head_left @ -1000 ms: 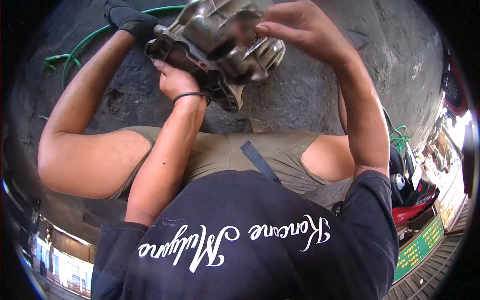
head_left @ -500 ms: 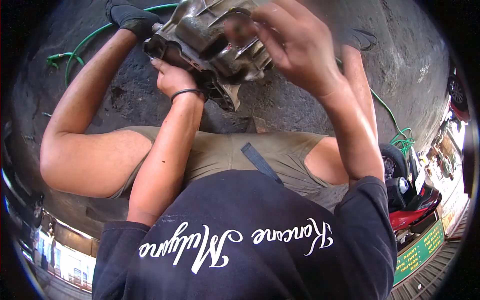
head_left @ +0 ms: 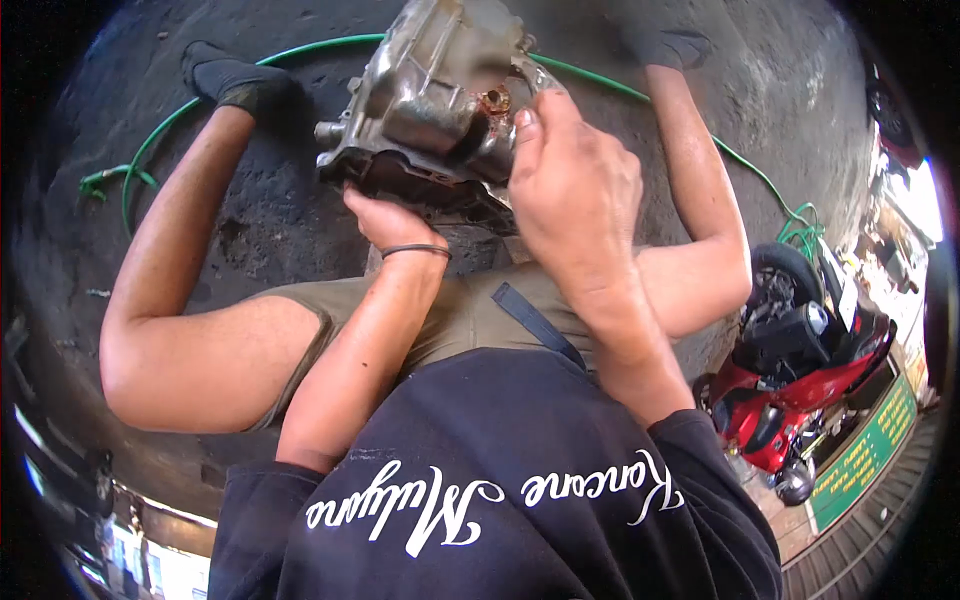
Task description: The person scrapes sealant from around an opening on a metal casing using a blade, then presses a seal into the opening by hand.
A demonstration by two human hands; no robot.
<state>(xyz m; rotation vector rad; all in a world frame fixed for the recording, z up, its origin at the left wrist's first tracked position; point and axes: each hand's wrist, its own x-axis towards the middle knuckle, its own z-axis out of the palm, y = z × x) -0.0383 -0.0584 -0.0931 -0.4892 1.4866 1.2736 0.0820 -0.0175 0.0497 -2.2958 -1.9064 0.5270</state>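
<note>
A grey cast metal housing [head_left: 425,115] is held up between my hands at the top centre, its dark open edge facing down toward my lap. My left hand [head_left: 392,222] supports it from below, fingers hidden beneath the lower rim. At the housing's right side, my right hand [head_left: 575,175] is closed with the thumb and fingers on the metal edge. Near my right fingertips, a rusty round opening [head_left: 494,100] shows in the housing.
A green hose [head_left: 590,76] runs across the dark concrete floor [head_left: 270,215] behind the housing. My legs are spread on both sides. At the right stand a red motorcycle [head_left: 770,400] and a green sign [head_left: 865,465].
The housing has tilted and shifted slightly right, with its round opening now clearer. My right hand has come down onto its right side. My left hand has moved right and down with it.
</note>
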